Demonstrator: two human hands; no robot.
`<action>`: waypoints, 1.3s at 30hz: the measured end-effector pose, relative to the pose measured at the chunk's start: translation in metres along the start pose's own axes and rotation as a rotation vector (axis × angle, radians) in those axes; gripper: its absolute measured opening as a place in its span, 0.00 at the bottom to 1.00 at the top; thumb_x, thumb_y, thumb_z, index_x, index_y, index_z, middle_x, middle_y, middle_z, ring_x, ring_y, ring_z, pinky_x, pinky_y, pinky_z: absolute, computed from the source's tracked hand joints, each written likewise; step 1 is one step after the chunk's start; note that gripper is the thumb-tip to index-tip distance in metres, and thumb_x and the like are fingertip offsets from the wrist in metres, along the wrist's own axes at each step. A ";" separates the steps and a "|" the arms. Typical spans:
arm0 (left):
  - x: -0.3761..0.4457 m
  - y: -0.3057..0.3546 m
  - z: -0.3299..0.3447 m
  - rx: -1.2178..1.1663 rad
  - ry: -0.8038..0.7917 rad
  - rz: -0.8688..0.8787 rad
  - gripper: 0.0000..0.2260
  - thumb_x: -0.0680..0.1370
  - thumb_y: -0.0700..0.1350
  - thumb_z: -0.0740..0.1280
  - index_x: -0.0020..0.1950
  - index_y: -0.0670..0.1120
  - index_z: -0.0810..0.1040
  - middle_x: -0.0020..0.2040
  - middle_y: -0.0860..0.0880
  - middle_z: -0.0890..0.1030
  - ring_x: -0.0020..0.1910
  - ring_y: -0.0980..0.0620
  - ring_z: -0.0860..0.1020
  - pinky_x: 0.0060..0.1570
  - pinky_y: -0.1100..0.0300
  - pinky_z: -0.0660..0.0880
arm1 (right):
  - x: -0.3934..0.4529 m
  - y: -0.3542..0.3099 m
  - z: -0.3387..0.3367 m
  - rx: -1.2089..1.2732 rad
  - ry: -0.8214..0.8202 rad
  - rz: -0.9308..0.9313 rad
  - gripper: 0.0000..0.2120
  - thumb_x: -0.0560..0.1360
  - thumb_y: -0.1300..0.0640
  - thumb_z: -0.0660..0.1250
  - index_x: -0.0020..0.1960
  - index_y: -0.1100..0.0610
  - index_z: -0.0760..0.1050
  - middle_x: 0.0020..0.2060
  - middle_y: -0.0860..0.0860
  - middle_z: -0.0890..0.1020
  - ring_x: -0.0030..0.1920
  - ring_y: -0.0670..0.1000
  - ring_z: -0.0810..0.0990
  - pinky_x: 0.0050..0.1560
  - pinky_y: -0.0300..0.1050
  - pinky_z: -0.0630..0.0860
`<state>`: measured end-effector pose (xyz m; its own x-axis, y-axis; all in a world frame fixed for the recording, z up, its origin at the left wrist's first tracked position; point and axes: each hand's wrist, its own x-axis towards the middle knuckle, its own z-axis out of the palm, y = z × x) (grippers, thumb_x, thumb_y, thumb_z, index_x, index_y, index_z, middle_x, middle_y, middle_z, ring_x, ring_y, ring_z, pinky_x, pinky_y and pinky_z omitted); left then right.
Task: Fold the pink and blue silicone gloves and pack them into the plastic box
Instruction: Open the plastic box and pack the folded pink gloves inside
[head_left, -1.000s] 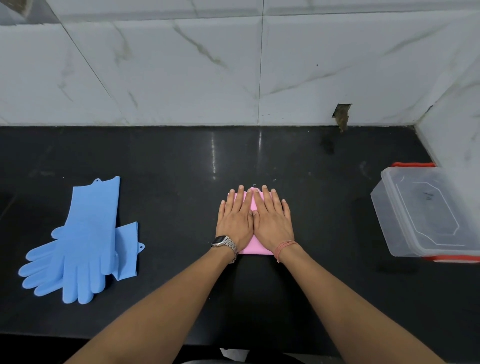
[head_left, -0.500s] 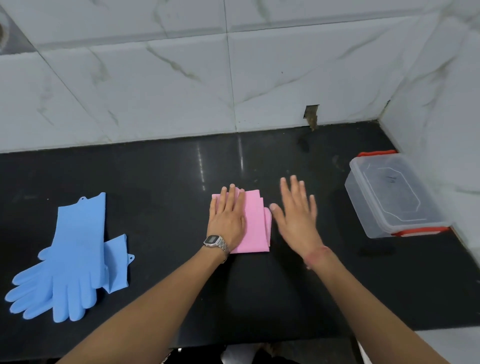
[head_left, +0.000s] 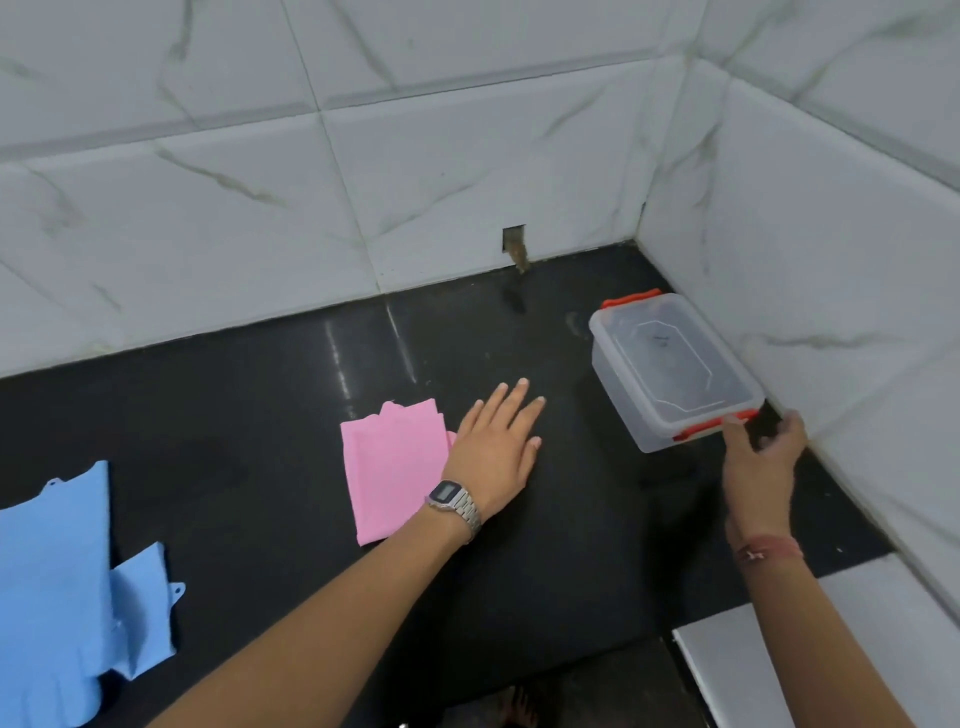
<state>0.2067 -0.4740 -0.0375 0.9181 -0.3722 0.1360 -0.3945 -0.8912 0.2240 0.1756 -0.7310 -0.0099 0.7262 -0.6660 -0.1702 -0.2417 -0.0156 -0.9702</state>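
The folded pink gloves (head_left: 393, 467) lie as a flat rectangle on the black counter (head_left: 260, 415), mid-frame. My left hand (head_left: 498, 447), wearing a wristwatch, rests flat with fingers apart just right of the pink fold, its heel touching the fold's right edge. The clear plastic box (head_left: 670, 369) with its lid on and orange clips stands at the right, near the tiled corner. My right hand (head_left: 761, 452) reaches its near end, fingertips at the near orange clip (head_left: 714, 423); I cannot tell whether they grip it. The blue gloves (head_left: 67, 597) lie unfolded at far left, partly cut off by the frame.
White marble-look tiled walls (head_left: 467, 156) close the counter at the back and the right. A small notch in the back wall sits behind the box. The counter's front edge and a pale tile surface (head_left: 753, 649) lie at the lower right.
Both hands left the top of the pink fold. My left hand slid off to its right side. My right hand travelled right to the box's near clip. The view turned right.
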 end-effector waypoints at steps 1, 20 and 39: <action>0.008 0.010 -0.004 -0.022 0.004 0.047 0.22 0.82 0.51 0.54 0.76 0.51 0.61 0.78 0.49 0.58 0.77 0.47 0.55 0.74 0.49 0.55 | 0.001 0.001 0.000 0.060 -0.024 0.060 0.34 0.79 0.55 0.64 0.79 0.51 0.50 0.76 0.54 0.62 0.73 0.54 0.65 0.66 0.49 0.67; 0.045 0.095 -0.011 0.031 -0.086 0.259 0.15 0.77 0.42 0.66 0.63 0.47 0.70 0.68 0.47 0.71 0.70 0.45 0.67 0.62 0.51 0.70 | -0.006 -0.004 0.015 0.270 -0.247 0.248 0.24 0.75 0.66 0.67 0.69 0.56 0.69 0.60 0.56 0.80 0.56 0.57 0.82 0.47 0.50 0.83; 0.011 0.102 -0.029 -0.009 -0.093 0.417 0.06 0.79 0.41 0.62 0.56 0.46 0.73 0.52 0.47 0.80 0.47 0.45 0.79 0.46 0.55 0.70 | -0.004 0.015 -0.006 0.270 -0.178 0.235 0.17 0.79 0.65 0.61 0.67 0.57 0.73 0.46 0.55 0.83 0.42 0.50 0.81 0.45 0.45 0.81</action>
<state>0.1754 -0.5615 0.0149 0.6789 -0.7228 0.1287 -0.7330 -0.6570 0.1764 0.1652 -0.7327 -0.0224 0.7772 -0.4877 -0.3975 -0.2541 0.3346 -0.9074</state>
